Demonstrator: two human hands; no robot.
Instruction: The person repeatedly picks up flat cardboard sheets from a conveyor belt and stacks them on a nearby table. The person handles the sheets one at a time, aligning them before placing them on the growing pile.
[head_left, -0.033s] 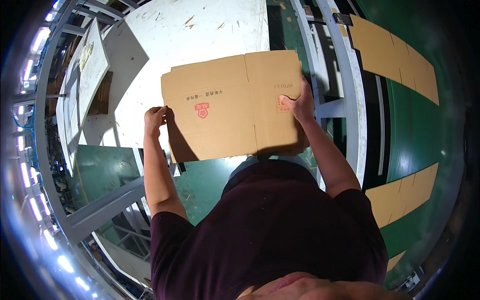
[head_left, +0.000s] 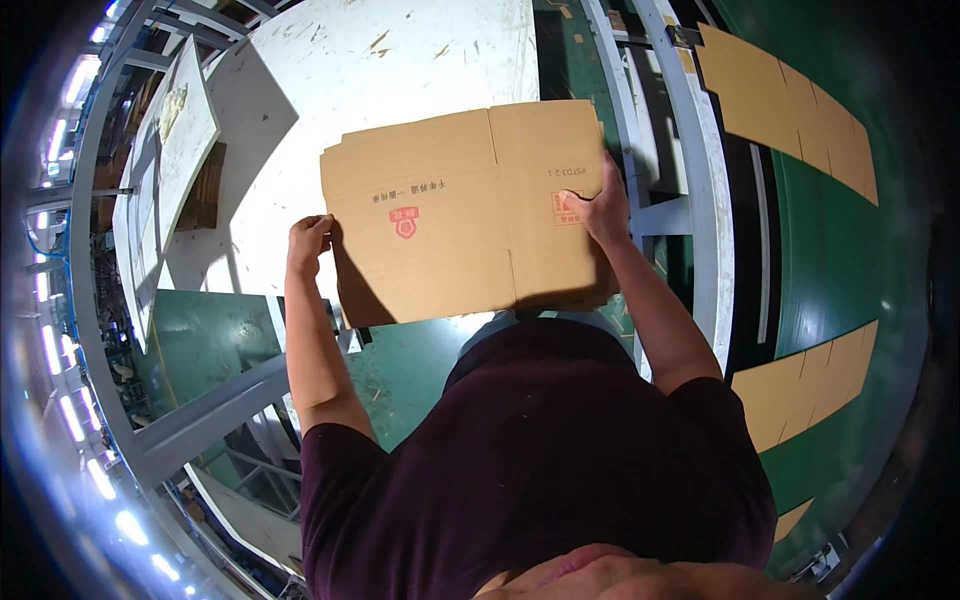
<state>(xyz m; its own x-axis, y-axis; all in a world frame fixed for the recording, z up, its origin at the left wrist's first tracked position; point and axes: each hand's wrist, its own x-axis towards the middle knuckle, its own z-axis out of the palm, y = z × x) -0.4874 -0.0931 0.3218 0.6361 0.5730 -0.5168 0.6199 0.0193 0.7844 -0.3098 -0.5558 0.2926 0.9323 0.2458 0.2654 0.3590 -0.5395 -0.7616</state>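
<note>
A brown flattened cardboard box (head_left: 430,260) with red and dark print is held between my two hands, over the near edge of a white worktable. My left hand (head_left: 311,243) pinches its left edge with closed fingers. My right hand (head_left: 603,208) grips the right edge, its thumb lying on top of the board; those fingers are mostly hidden beneath. More than one layer of board shows at the lower right corner, but I cannot tell whether it is one folded box or several.
The white worktable (head_left: 420,70) has scraps on it. A tilted white panel (head_left: 190,120) stands at its left. Beyond a grey metal frame (head_left: 710,270) on the right, flat cardboard sheets (head_left: 770,100) lie spaced along a green conveyor belt (head_left: 820,260).
On the green belt, the cardboard sheets have shifted very slightly toward the far end. My hands and the held box have barely moved.
</note>
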